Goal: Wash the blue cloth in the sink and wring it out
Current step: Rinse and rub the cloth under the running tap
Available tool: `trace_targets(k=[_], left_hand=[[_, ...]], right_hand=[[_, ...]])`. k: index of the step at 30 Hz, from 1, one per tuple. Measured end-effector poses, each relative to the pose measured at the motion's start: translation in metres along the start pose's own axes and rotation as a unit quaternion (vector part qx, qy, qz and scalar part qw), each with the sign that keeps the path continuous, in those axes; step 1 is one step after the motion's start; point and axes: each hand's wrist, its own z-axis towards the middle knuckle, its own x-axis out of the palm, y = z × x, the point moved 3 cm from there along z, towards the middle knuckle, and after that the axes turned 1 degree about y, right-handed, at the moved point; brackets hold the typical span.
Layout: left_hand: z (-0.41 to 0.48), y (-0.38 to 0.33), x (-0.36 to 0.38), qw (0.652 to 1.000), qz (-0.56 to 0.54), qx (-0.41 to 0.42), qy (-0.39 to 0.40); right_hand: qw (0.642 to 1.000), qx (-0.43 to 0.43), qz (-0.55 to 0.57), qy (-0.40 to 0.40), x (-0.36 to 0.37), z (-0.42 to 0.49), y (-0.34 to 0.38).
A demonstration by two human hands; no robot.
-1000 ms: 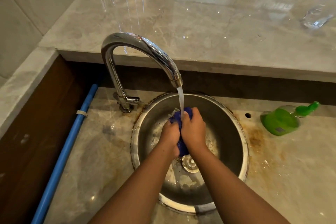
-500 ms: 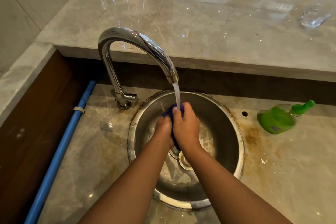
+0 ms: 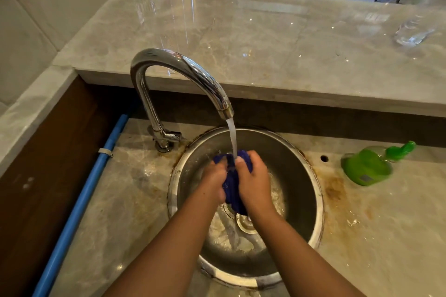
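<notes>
The blue cloth (image 3: pixel 232 188) is bunched between both my hands above the round steel sink (image 3: pixel 313 190). My left hand (image 3: pixel 213 179) grips its left side and my right hand (image 3: pixel 254 179) grips its right side, palms facing each other. Water runs from the chrome tap (image 3: pixel 183 67) straight onto the top of the cloth. A dark tail of cloth hangs below my hands towards the drain (image 3: pixel 245 223). Most of the cloth is hidden by my fingers.
A green soap bottle (image 3: pixel 368 166) lies on the stained marble counter right of the sink. A blue pipe (image 3: pixel 79 202) runs along the left edge. A raised marble ledge (image 3: pixel 241 43) stands behind the tap, with a clear glass (image 3: pixel 412 31) at its far right.
My hands have stayed under the stream and worked the cloth between them, with more cloth now showing above my fingers. The view has shifted slightly.
</notes>
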Motion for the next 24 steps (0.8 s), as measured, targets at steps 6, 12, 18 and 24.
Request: trace_targets(k=[6,12,18,24], left_hand=[[-0.018,0.015,0.005,0.997,-0.030,-0.024,0.062],[-0.015,0.000,-0.001,0.997,-0.052,0.015,0.048],[-0.008,0.005,-0.003,0.999,0.005,0.027,-0.025],[-0.016,0.012,0.001,0.997,-0.009,0.056,0.054]], right_hand=[[0.991,0.129,0.016,-0.024,-0.001,0.025,-0.022],[0.949,0.252,0.181,-0.054,-0.001,0.021,-0.039],[1.000,0.004,-0.013,-0.003,0.015,-0.008,0.000],[0.989,0.147,-0.014,-0.026,0.006,0.037,-0.018]])
